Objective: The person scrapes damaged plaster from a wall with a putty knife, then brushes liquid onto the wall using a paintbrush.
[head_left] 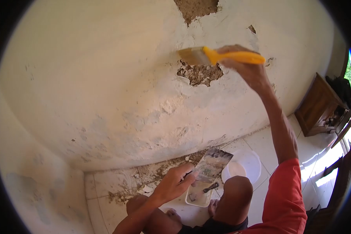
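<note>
My right hand (243,64) is closed around the yellow handle of a wide paintbrush (234,57). The brush's bristles point left, at the upper edge of a patch of bare, crumbly wall (201,75) where the paint has come off; whether they touch it I cannot tell. Lower down, my left hand (175,182) pinches the near edge of a flat rectangular plate (212,162) with a grey, dirt-smeared face, held above the floor. Under the plate is a white rectangular tray (199,202) with a small dark-handled tool (210,188) lying across it.
A round white basin (253,165) stands on the tiled floor by my knee. Broken plaster and dirt (144,187) lie along the foot of the peeling wall (105,78). On the right is a wooden cabinet (319,105). Another bare hole (197,9) shows higher up.
</note>
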Tool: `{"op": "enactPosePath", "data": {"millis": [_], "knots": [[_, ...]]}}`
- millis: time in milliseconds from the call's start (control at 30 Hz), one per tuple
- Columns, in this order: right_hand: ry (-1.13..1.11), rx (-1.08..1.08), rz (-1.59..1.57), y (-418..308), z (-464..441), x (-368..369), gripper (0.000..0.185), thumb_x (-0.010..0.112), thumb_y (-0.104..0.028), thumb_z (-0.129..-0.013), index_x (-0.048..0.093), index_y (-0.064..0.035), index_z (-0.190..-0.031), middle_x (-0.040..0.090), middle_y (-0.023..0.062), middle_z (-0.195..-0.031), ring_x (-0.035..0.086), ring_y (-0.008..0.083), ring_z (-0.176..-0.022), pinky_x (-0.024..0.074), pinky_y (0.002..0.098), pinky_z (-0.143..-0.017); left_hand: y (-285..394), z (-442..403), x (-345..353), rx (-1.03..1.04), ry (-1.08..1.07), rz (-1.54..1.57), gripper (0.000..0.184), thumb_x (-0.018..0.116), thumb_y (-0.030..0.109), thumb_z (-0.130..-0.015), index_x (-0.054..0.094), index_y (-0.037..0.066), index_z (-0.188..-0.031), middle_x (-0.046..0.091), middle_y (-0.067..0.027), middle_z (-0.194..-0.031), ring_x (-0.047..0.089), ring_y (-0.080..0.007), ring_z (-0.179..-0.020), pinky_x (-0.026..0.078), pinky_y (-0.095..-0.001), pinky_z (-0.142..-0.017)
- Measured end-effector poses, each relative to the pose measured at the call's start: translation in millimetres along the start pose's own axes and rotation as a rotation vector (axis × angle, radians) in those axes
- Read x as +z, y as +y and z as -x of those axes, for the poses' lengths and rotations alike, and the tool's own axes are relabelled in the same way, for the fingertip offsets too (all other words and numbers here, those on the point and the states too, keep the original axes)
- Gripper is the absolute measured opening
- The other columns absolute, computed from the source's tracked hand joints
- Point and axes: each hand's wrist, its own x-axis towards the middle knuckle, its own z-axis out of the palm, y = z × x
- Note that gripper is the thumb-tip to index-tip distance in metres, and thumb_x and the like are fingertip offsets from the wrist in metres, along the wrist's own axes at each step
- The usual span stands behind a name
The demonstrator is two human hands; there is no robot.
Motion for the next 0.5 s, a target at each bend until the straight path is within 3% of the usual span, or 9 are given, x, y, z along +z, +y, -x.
{"op": "enactPosePath", "data": {"millis": [67,200,300,367,433,500], "knots": [[-0.001,-0.011,-0.144,6,-15,-23,0.022,0.068,-0.013,-0.088,0.068,-0.0049,-0.108,0.068,0.006,-0.106,0.063,0.0123,-0.086,0.0542,0.0266,-0.073,0,3,-2,-0.026,-0.006,0.029,0.02,0.054,0.017,-0.094,0.061,0.0,-0.087,0.063,-0.0045,-0.071,0.048,-0.0099,-0.062,0.039,-0.0275,-0.057],[0.298,-0.018,-0.05,8,-11,-67,0.022,0.066,-0.011,-0.088,0.067,-0.0033,-0.109,0.067,0.0056,-0.105,0.063,0.0115,-0.086,0.0533,0.025,-0.072,-1,7,-7,0.011,0.005,0.007,0.02,0.054,0.018,-0.094,0.062,0.0,-0.088,0.062,-0.0042,-0.071,0.048,-0.0095,-0.062,0.039,-0.0271,-0.057],[0.28,-0.047,-0.046,2,6,-65,0.022,0.066,-0.011,-0.089,0.067,-0.0032,-0.109,0.067,0.0059,-0.106,0.063,0.0119,-0.087,0.0535,0.0255,-0.073,3,5,-6,0.058,0.01,0.036,0.022,0.054,0.018,-0.094,0.062,-0.001,-0.087,0.062,-0.0036,-0.071,0.048,-0.0093,-0.062,0.04,-0.0269,-0.058],[0.184,0.02,-0.24,-7,16,-35,0.02,0.067,-0.01,-0.087,0.067,-0.0021,-0.106,0.068,0.0074,-0.106,0.063,0.0121,-0.086,0.0535,0.0254,-0.074,1,6,-3,0.038,0.009,0.05,0.023,0.054,0.019,-0.094,0.062,-0.001,-0.086,0.063,-0.0033,-0.071,0.048,-0.0091,-0.062,0.04,-0.0264,-0.058],[0.053,-0.024,-0.165,-22,16,-9,0.021,0.069,-0.012,-0.086,0.068,-0.0043,-0.105,0.069,0.0064,-0.103,0.064,0.0109,-0.084,0.0533,0.0243,-0.073,1,2,-2,0.036,0.001,0.042,0.023,0.054,0.019,-0.095,0.062,-0.001,-0.086,0.063,-0.0031,-0.072,0.048,-0.0088,-0.062,0.04,-0.0259,-0.058],[0.064,-0.022,-0.054,-17,1,-3,0.021,0.069,-0.012,-0.086,0.068,-0.0053,-0.105,0.069,0.0059,-0.102,0.064,0.0101,-0.084,0.0532,0.0238,-0.073,3,2,0,-0.043,-0.027,0.059,0.023,0.053,0.02,-0.095,0.059,-0.002,-0.089,0.062,-0.0101,-0.073,0.056,-0.0181,-0.068,0.043,-0.0327,-0.066]]}}
